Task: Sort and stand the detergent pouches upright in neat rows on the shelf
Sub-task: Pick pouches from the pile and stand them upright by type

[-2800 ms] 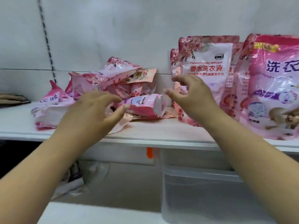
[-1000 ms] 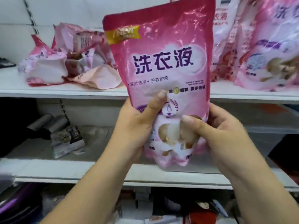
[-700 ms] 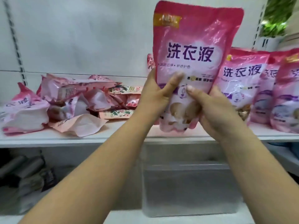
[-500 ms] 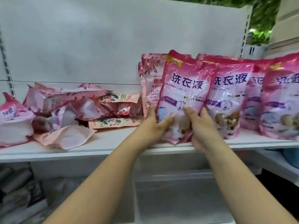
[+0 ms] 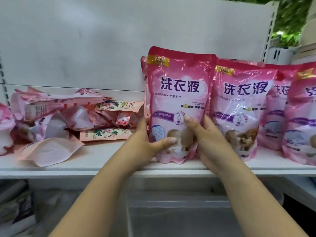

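A pink detergent pouch (image 5: 177, 93) with purple lettering stands upright on the white shelf (image 5: 106, 161), at the left end of a row of like pouches (image 5: 242, 103). My left hand (image 5: 145, 142) grips its lower left side, thumb across the front. My right hand (image 5: 205, 139) grips its lower right side, thumb on the front. Behind it a floral pink pouch (image 5: 144, 79) shows partly. A heap of fallen pink pouches (image 5: 68, 120) lies on the shelf to the left.
More upright pouches (image 5: 301, 113) run to the right edge. A white back panel (image 5: 102, 48) closes the shelf behind. Below the shelf sit a clear plastic bin (image 5: 179, 216) and some dark packets (image 5: 15, 211) at the lower left.
Both hands took a pouch from the heap, raised it, then carried it right and down. It now stands on the shelf beside the row, more upright than half a second ago.
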